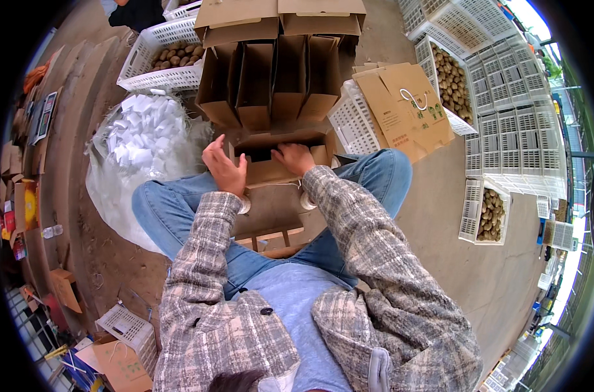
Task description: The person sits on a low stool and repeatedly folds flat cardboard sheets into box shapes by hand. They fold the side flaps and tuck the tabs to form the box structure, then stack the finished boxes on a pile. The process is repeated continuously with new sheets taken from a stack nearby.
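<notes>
An open brown cardboard box (269,172) stands between my knees, its inside dark. My left hand (225,167) is at the box's left side, fingers spread and the thumb toward the opening; it holds nothing I can see. My right hand (295,158) bends over the near right part of the rim, its curled fingers on the cardboard and partly inside the opening. Just beyond stand several tall open cardboard boxes (254,81) in a row. Below the box, between my legs, is a brown cardboard surface (269,209).
White foam pieces (140,130) lie heaped on a plastic sheet at left. Behind them, a white crate (130,68) holds brown round produce. Flattened cardboard (401,111) leans on a white basket (354,117) at right. Stacked white crates (515,130) line the far right; another crate (470,209) stands nearer.
</notes>
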Demonstrator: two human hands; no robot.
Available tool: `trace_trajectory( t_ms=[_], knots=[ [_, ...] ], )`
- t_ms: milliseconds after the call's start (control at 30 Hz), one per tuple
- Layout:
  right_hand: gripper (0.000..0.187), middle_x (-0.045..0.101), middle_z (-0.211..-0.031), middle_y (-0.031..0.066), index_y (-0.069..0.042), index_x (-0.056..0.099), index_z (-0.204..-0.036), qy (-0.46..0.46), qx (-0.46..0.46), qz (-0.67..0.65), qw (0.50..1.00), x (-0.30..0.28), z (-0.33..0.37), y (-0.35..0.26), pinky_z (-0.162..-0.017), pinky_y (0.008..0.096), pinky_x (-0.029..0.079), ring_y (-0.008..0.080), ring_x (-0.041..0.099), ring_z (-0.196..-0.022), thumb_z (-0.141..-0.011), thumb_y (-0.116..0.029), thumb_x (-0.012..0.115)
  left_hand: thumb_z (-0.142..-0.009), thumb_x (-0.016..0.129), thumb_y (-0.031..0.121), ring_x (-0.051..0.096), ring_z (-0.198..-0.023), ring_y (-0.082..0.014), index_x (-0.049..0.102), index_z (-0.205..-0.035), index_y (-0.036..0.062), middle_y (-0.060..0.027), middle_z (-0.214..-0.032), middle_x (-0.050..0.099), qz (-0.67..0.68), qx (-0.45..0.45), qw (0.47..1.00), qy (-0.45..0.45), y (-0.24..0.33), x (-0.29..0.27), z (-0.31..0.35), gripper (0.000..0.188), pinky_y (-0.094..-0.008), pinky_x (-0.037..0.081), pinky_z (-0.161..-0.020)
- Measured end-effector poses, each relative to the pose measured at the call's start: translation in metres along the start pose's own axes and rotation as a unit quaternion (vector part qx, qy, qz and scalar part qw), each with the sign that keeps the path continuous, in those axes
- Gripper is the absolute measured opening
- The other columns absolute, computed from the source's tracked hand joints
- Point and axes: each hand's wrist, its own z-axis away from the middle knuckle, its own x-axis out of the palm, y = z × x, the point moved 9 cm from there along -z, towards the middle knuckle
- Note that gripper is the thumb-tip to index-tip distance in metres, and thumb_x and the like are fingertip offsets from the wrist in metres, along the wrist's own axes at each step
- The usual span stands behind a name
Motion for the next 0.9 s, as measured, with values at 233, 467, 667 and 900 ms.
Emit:
trace_trajectory(
  t_ms=[233,467,667,900],
  knots=[
    [0.031,0.07,-0.098,0.0151,-0.009,0.058,-0.111,0.015,-0.026,-0.042,0.999,-0.001,-0.001,-0.009,-0.081,0.0479,0.053,0.036,0.065,-0.096,-0.095,-0.036,0.061,-0.077,0.072,0.003,0.054,-0.062,-0.0212,0.05,-0.095,0.0058,-0.0061,-0.073,0.053,0.171,-0.089,0.952,-0.239,-0.063,0.075,0.041,0.028,-0.0349,0.047,-0.062],
    [0.029,0.068,-0.101,0.0156,-0.009,0.059,-0.111,0.017,-0.018,-0.059,0.998,-0.001,-0.002,-0.01,-0.083,0.0473,0.052,0.0366,0.065,-0.096,-0.094,-0.033,0.063,-0.073,0.085,0.023,0.063,-0.088,-0.0255,0.058,-0.106,0.006,-0.0099,-0.095,0.062,0.064,-0.133,0.927,-0.346,-0.094,0.11,0.037,0.046,-0.0374,0.053,-0.081],
    [0.023,0.067,-0.096,0.0143,-0.006,0.066,-0.091,0.018,-0.105,-0.02,0.994,-0.006,0.001,-0.024,-0.089,0.0436,0.051,0.0325,0.064,-0.097,-0.095,-0.028,0.06,-0.065,0.092,0.021,0.051,-0.118,-0.0352,0.045,-0.13,0.0135,-0.0118,-0.132,0.047,-0.053,-0.097,0.962,-0.248,-0.081,0.095,0.022,0.08,-0.0429,0.044,-0.099],
    [0.016,0.069,-0.095,0.0136,-0.003,0.069,-0.1,0.113,-0.161,-0.022,0.98,-0.014,0.005,-0.033,-0.086,0.0421,0.052,0.0329,0.065,-0.095,-0.091,-0.015,0.063,-0.067,0.086,0.01,0.046,-0.118,-0.0407,0.044,-0.127,0.0095,-0.0162,-0.125,0.051,0.026,-0.1,0.953,-0.284,-0.106,0.132,0.044,0.073,-0.0467,0.042,-0.101]
  ],
)
